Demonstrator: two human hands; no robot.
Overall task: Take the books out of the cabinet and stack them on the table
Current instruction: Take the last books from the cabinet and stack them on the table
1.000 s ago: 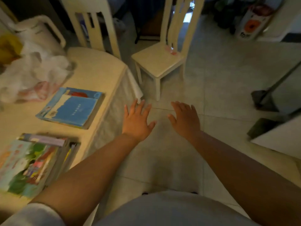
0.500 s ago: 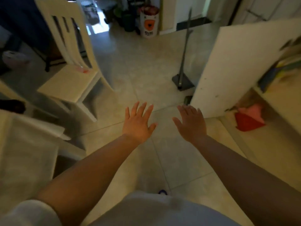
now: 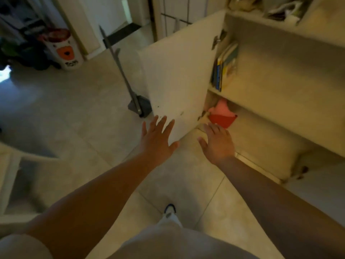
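My left hand (image 3: 155, 141) and right hand (image 3: 217, 144) are both spread and empty, reaching toward the open cabinet (image 3: 280, 75). Some books (image 3: 225, 66) stand upright at its shelf's left end, so I judge fetching unfinished.

A few thin books (image 3: 225, 67) are stood upright, leaning slightly, at the left end of the open cabinet's (image 3: 280, 75) upper shelf.

A dim, warm-tinted room is shown; cool daylight is admitted at the left edge. Edges are bent by wide-angle distortion, and everything is softened by motion blur.
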